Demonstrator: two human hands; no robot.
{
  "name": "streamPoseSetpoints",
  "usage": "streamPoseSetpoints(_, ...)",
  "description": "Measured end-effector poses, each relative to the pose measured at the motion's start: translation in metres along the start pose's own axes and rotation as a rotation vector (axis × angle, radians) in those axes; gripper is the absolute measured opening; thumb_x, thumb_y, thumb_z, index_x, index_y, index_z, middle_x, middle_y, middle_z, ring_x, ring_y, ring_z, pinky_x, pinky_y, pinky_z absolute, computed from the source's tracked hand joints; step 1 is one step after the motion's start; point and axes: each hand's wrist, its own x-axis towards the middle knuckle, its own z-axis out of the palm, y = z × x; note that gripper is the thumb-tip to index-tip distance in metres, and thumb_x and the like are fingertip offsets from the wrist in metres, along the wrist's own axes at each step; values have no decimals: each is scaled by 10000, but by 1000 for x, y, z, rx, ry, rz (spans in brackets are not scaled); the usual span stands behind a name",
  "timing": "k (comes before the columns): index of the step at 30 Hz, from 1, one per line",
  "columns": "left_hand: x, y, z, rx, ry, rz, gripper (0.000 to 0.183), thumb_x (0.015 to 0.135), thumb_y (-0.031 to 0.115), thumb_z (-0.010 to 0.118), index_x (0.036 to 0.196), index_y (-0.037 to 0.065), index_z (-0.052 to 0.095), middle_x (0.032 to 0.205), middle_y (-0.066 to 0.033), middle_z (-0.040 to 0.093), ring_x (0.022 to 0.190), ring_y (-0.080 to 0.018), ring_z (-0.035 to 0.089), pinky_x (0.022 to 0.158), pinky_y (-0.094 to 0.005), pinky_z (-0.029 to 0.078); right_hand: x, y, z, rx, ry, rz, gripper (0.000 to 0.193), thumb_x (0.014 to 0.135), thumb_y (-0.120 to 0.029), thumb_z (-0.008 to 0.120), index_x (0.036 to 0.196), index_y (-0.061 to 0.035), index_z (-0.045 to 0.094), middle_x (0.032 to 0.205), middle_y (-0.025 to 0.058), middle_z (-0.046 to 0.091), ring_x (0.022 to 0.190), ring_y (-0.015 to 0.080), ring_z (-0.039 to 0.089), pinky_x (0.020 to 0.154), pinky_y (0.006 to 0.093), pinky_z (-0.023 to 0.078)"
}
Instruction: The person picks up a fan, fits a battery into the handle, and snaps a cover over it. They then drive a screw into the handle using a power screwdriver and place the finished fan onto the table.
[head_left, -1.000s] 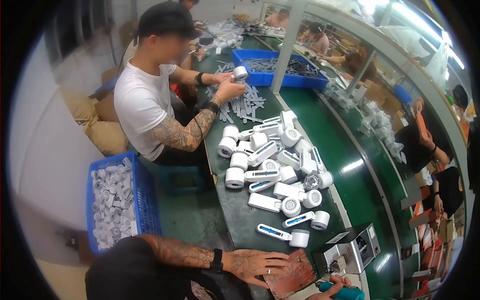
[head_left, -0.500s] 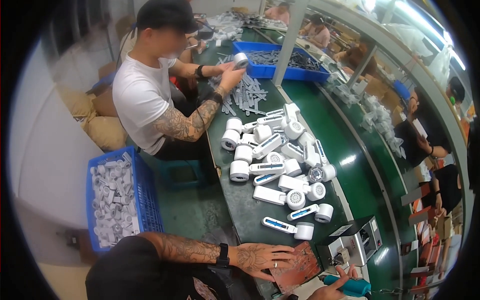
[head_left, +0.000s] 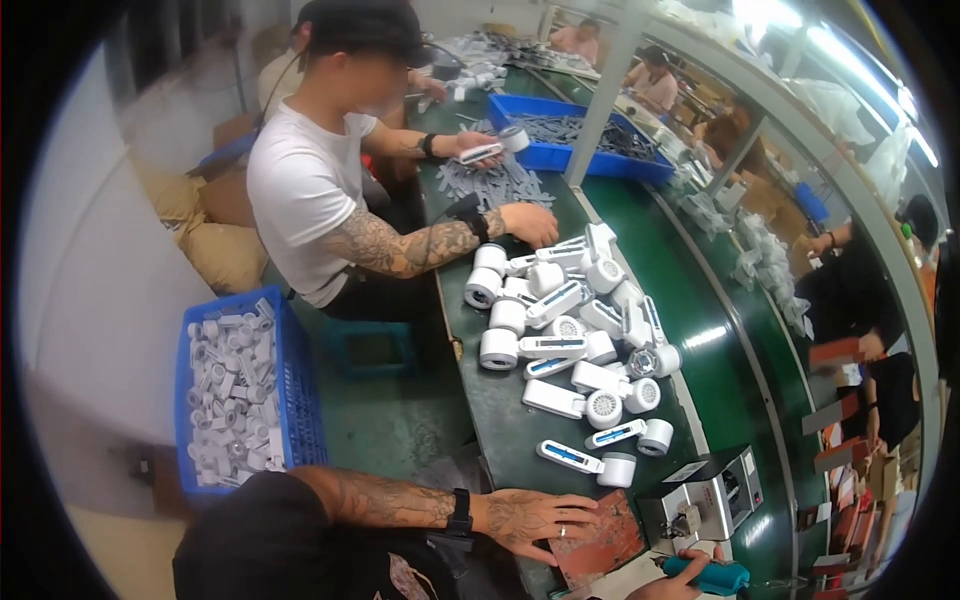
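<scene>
My left hand [head_left: 535,520] lies flat with its fingers apart on a worn reddish-brown mat [head_left: 600,550] at the table's near end. At the lower edge, my right hand [head_left: 690,572] is closed around a teal electric screwdriver [head_left: 722,577], whose coiled cord trails off to the right. Just beyond that hand stands a small grey-and-black screw feeder [head_left: 700,500]. Ahead of my left hand is a white handheld fan body [head_left: 590,462] with a long open slot in its handle. Many similar fan bodies [head_left: 555,345] are heaped farther up the table.
Across the heap a co-worker [head_left: 310,190] holds a fan body and reaches toward the pile. Grey strips [head_left: 500,182] and a blue tray [head_left: 580,155] lie beyond. A blue crate [head_left: 305,400] of white parts stands at left. A green conveyor [head_left: 690,270] runs along the right.
My right hand has gone from loose fingers beside the screwdriver to closing around it. My left hand stays on the mat. The co-worker's nearer hand has moved toward the heap.
</scene>
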Motion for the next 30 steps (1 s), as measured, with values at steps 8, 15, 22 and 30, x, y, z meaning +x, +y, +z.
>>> streamPoseSetpoints(8,0,-1,3,3,17,62,631,875,332,699,1364,20,450,1489,-190,364,1436,-386,266,1123,-449,378,-16,-6,-1,173,26,-85,459,1015,-382,509,1035,73,563,773,126,579,598,191,544,492,291,462)
streamPoseSetpoints(15,-3,-3,5,-46,26,64,602,900,327,696,1364,21,467,1496,-183,365,1458,-397,230,1118,-472,397,-26,-28,-19,133,-8,28,499,1033,-374,482,1255,71,515,768,120,581,546,180,513,437,263,427)
streamPoseSetpoints(22,-2,-4,7,-52,34,45,624,901,310,701,1399,31,446,1498,-174,371,1455,-381,242,1115,-472,392,-27,-16,-33,114,10,-78,535,1016,-402,527,1260,74,500,777,129,584,516,181,504,423,262,433)
streamPoseSetpoints(30,2,5,3,-22,32,31,617,899,309,705,1402,45,465,1487,-171,387,1431,-377,296,1114,-463,397,-13,-18,-22,135,49,-46,538,1000,-372,559,1229,111,497,806,179,600,568,221,551,434,290,473)
